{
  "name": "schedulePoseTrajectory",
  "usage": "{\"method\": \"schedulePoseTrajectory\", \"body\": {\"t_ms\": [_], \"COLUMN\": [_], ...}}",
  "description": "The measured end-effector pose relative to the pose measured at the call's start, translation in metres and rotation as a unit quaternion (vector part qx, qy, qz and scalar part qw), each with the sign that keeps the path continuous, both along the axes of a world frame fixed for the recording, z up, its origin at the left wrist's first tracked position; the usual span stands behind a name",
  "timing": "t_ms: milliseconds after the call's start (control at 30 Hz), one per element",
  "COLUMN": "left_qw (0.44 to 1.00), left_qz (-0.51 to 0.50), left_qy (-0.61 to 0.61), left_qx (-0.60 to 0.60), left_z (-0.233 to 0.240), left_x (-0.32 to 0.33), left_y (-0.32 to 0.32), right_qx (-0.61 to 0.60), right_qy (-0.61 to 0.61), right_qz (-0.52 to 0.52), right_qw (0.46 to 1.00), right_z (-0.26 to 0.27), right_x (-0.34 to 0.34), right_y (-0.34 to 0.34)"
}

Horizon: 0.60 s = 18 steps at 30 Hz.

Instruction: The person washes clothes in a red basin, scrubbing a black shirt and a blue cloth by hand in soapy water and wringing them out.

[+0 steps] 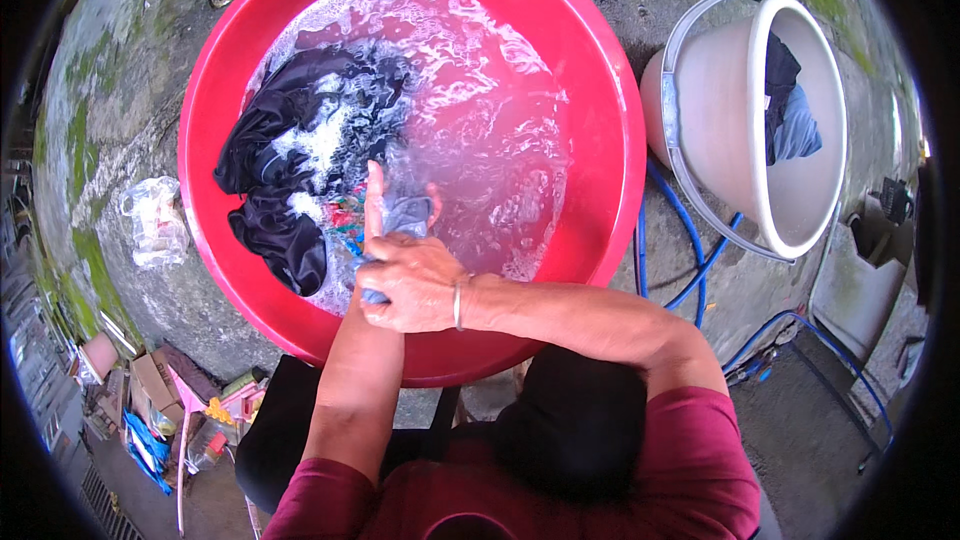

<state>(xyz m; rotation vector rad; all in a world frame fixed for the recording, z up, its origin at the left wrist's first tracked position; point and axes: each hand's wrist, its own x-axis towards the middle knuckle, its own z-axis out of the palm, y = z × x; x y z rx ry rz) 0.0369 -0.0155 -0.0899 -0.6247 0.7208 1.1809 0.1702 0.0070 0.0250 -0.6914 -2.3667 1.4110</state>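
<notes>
A large red plastic basin [600, 135] of cloudy, sudsy water stands before me. Both my hands are over its near part, crossed at the wrist. My right hand [416, 283], with a metal bangle at its wrist, grips a wet blue-grey cloth [407, 216] across my left forearm. From beneath it my left hand [374, 202] reaches out, thumb extended and a fingertip showing on the cloth's far side; the rest is hidden. Left of the hands lies soaked dark clothing [289, 109] with white foam on it. Something multicoloured [343, 214] shows in the suds beside my left thumb.
Right of the basin, a pale bucket [712, 90] lies tipped, dark and blue clothes [795, 124] inside. Blue hoses [694, 240] run beneath it. A clear plastic bag [156, 221] is on the mossy concrete at left. Lower left are a pink long-handled dustpan [187, 397] and a cardboard box [156, 382].
</notes>
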Motion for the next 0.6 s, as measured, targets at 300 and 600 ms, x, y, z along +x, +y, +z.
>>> {"method": "schedulePoseTrajectory", "body": {"t_ms": [300,600], "left_qw": [0.979,0.957], "left_qz": [0.015,-0.158], "left_qy": [0.183,0.239], "left_qx": [-0.092,-0.057], "left_z": [0.012,0.056], "left_x": [0.092,0.04], "left_y": [0.013,0.003], "right_qx": [0.015,0.021], "right_qy": [-0.318,-0.371], "right_qz": [-0.136,-0.242], "right_qw": [0.938,0.896], "right_z": [-0.044,-0.093], "right_x": [0.01,0.059], "right_y": [0.129,0.125]}}
